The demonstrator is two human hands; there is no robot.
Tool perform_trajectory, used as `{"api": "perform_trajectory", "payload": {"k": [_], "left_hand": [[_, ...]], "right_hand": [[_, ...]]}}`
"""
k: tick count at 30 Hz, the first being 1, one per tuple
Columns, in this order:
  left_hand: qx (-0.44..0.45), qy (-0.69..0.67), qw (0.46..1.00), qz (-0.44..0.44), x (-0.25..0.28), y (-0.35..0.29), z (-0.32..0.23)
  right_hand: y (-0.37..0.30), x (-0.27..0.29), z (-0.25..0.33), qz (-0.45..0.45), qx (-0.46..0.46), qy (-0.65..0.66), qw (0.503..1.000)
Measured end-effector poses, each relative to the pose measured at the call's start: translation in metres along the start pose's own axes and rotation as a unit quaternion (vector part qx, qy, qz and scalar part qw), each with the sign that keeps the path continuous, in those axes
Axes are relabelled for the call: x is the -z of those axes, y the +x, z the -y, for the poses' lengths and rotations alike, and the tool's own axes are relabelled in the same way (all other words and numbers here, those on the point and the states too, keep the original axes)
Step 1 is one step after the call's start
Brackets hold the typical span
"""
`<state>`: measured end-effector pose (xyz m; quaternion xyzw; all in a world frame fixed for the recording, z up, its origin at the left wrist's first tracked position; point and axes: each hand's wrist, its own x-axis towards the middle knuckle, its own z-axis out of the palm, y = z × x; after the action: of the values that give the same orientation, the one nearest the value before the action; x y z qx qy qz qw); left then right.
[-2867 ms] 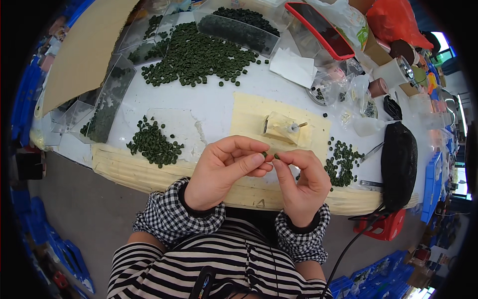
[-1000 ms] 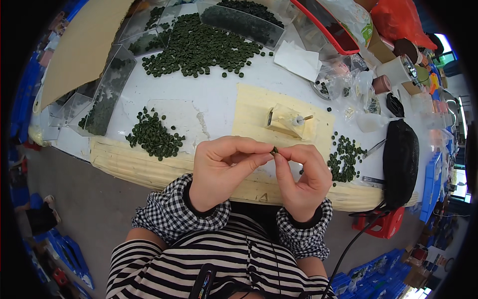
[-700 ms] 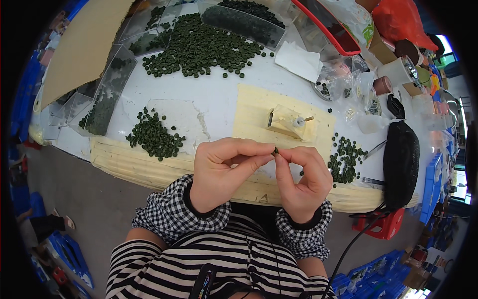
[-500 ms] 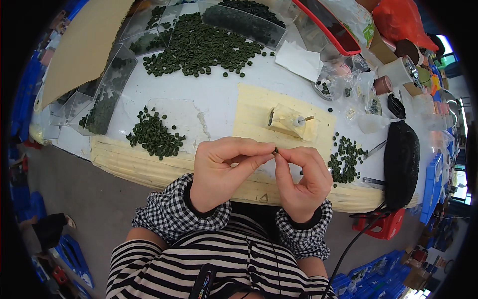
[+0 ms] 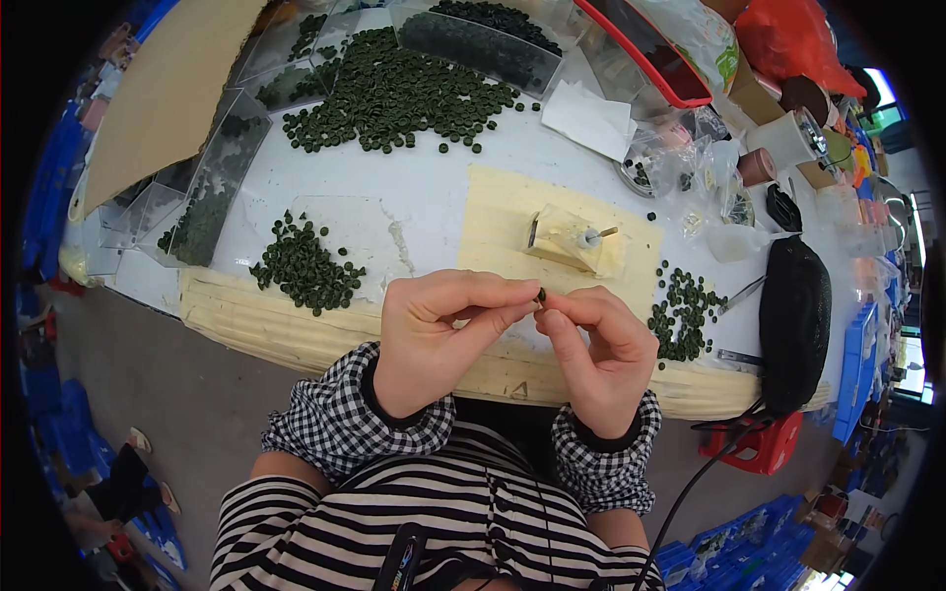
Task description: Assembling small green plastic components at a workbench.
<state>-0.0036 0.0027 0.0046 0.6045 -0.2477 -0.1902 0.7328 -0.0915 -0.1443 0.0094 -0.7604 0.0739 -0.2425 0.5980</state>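
From my remote station I record one small dark green piece pinched between the thumb and forefinger of the left hand, that grip closed on it at the very tips. The right hand has its thumb and forefinger at the piece; I cannot tell whether its grip holds anything. Principal risk, in my judgement: the piece could spring out, since little of it is covered and an off-centre push from the right fingertips could tip it. A drop could carry it over the near edge of the worktop, or among the loose pieces to the right of the grip, where it would be hard to tell apart. The pin-topped block, just beyond the grip, could be knocked by a careless reach forward. As to pose, I note both hands over the worktop's near edge, forearms rising from below; the left reaches rightward with its other fingers curled behind the pinch, the right angles up and leftward to meet it.
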Motion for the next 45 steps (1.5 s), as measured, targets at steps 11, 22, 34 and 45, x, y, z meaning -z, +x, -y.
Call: {"api": "perform_trajectory", "payload": {"k": [11, 22, 34, 45], "left_hand": [[-0.02, 0.053, 0.998, 0.011, 0.0013, 0.0012, -0.0005], [0.03, -0.057, 0.998, -0.019, -0.005, 0.0024, -0.0028], [0.0, -0.023, 1.0, 0.003, -0.0031, 0.0011, -0.0016], [-0.094, 0.109, 0.989, 0.019, -0.0021, 0.0031, -0.0049]], "right_hand": [[0.0004, 0.0003, 0.0025, -0.004, 0.008, -0.029, 1.0], [0.0015, -0.0053, 0.0032, -0.035, 0.14, -0.149, 0.978], [-0.0009, -0.0035, 0.0014, -0.036, 0.119, -0.114, 0.986], [-0.0008, 0.001, 0.0036, -0.007, 0.083, -0.062, 0.995]]}}
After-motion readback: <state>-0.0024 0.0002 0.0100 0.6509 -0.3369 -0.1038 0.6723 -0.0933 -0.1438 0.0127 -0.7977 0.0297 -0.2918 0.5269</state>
